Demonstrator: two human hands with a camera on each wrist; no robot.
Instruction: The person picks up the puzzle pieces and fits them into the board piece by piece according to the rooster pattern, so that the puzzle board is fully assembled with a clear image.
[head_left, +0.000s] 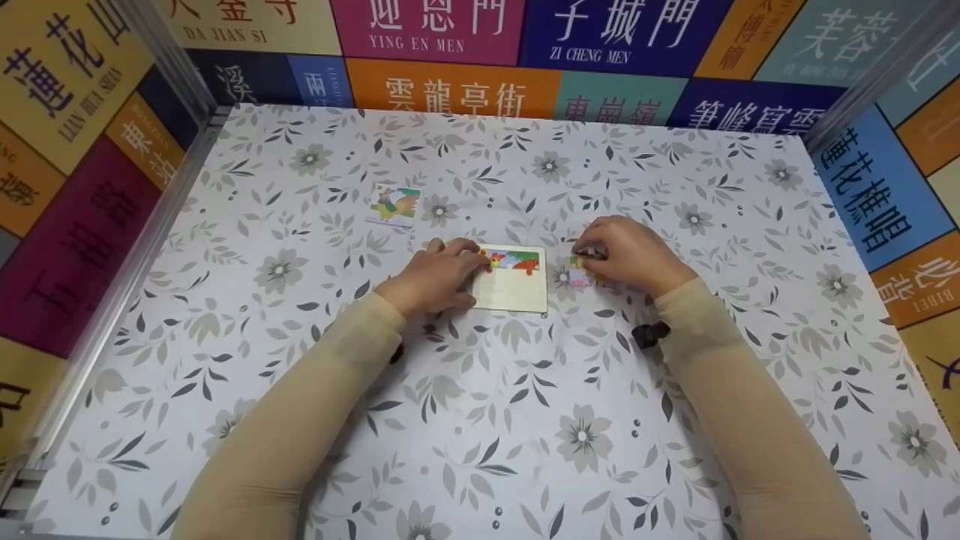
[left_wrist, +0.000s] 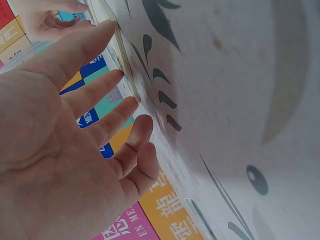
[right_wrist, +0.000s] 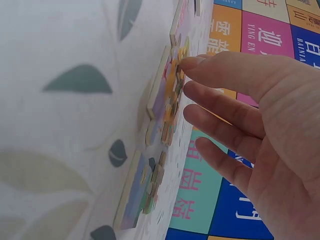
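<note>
Facing puzzle pieces (head_left: pixel 395 206) at ten o'clock, flowered bench (head_left: pixel 517 375), lettered wall (head_left: pixel 450 90). Touching tray (head_left: pixel 514 292), left hand (head_left: pixel 437 279) relaxed; touching nearer pieces (head_left: pixel 577 277), right grip (head_left: pixel 634 253) unclear.

A puzzle tray (head_left: pixel 510 292) lies on the table (head_left: pixel 465 450), a person's left hand (head_left: pixel 433 276) at its left edge, fitted pieces (head_left: pixel 514 261) along its far side. Right of it, the right hand (head_left: pixel 634 251) reaches over loose pieces (head_left: pixel 579 280); a picture board (head_left: pixel 395 206) lies behind, leftward.

Sleeved forearms (head_left: pixel 292 412) angle inward, left hand (head_left: pixel 433 277) spread, right hand (head_left: pixel 631 253) loosely curved.
</note>
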